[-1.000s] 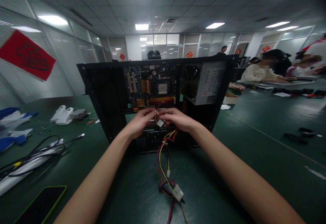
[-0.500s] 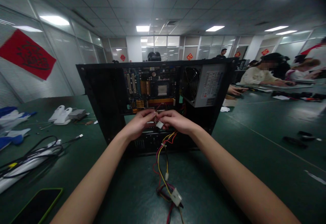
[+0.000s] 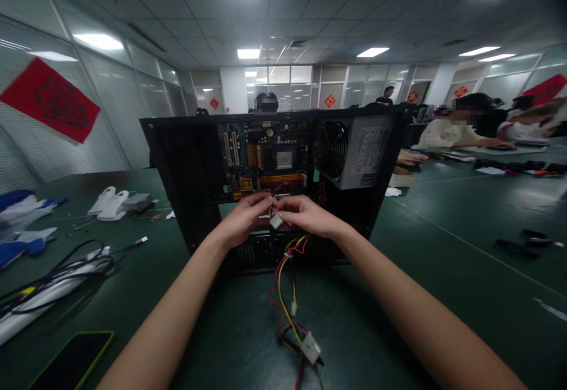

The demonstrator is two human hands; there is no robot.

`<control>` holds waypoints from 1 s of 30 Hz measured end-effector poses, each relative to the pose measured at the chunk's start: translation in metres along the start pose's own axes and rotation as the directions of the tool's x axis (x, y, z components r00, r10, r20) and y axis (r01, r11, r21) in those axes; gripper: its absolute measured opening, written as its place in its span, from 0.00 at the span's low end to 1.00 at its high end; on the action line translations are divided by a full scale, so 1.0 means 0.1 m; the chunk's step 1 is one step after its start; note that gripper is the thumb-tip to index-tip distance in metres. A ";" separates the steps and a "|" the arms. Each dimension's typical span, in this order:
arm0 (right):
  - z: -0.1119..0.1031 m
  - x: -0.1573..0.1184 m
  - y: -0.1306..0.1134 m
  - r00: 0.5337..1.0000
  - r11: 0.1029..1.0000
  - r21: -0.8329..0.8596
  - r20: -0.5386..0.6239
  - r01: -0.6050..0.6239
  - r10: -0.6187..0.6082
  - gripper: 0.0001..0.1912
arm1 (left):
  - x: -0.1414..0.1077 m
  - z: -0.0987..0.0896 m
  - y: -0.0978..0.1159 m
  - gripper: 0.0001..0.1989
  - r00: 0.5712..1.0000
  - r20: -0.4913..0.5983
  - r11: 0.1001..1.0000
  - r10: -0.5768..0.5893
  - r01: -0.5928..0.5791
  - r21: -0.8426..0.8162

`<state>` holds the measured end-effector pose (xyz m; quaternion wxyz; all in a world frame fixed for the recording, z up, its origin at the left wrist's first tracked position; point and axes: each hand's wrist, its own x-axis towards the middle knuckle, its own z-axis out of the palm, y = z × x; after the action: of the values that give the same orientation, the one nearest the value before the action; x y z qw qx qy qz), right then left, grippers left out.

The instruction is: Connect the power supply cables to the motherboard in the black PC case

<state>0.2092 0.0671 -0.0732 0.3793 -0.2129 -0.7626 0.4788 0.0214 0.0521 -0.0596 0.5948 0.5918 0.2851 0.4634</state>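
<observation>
In front of me an open black computer case [image 3: 181, 201] stands on the table, its motherboard [image 3: 292, 136] and silver power supply [image 3: 365, 153] facing me. My left hand [image 3: 241, 218] pinches thin wires just before the case's lower part. Close against it, my right hand [image 3: 305, 215] has its fingers closed on the same wires, beside a small white connector [image 3: 276, 221] that hangs between the hands. Fingertips partly hide the wires. Below, a bundle of yellow, red and black cables [image 3: 283, 283] runs out of the case to a larger white connector [image 3: 311, 347] on the table.
A phone [image 3: 73, 360], black cables [image 3: 66, 272] and white plastic parts [image 3: 110, 202] lie on the green table [image 3: 230, 331] at left. Blue-and-white packaging [image 3: 26, 230] is farther left. Dark objects [image 3: 522, 245] lie at right, where other people [image 3: 460, 127] sit working.
The view has shifted slightly, moving the scene a little right and down. Both hands remain together at the wires, and the small white connector has tilted slightly.
</observation>
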 end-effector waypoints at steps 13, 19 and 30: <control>0.07 0.05 0.01 0.973 0.997 -0.067 -0.231 -0.040 0.024 0.03 | 0.01 0.03 0.02 0.23 0.991 -0.136 0.999 0.015 -0.010 0.033; 0.09 0.07 -0.02 0.956 0.993 -0.097 -0.290 -0.072 0.041 0.04 | 0.01 0.02 0.01 0.24 0.988 -0.156 0.998 0.022 -0.013 0.060; 0.11 0.08 -0.01 0.934 0.991 -0.100 -0.355 -0.086 0.045 0.03 | 0.02 0.01 0.01 0.24 0.987 -0.158 0.997 0.034 -0.023 0.071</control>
<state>0.1952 0.0656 -0.0718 0.4808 -0.3416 -0.7010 0.4009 0.0232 0.0534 -0.0585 0.5427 0.5769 0.3392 0.5075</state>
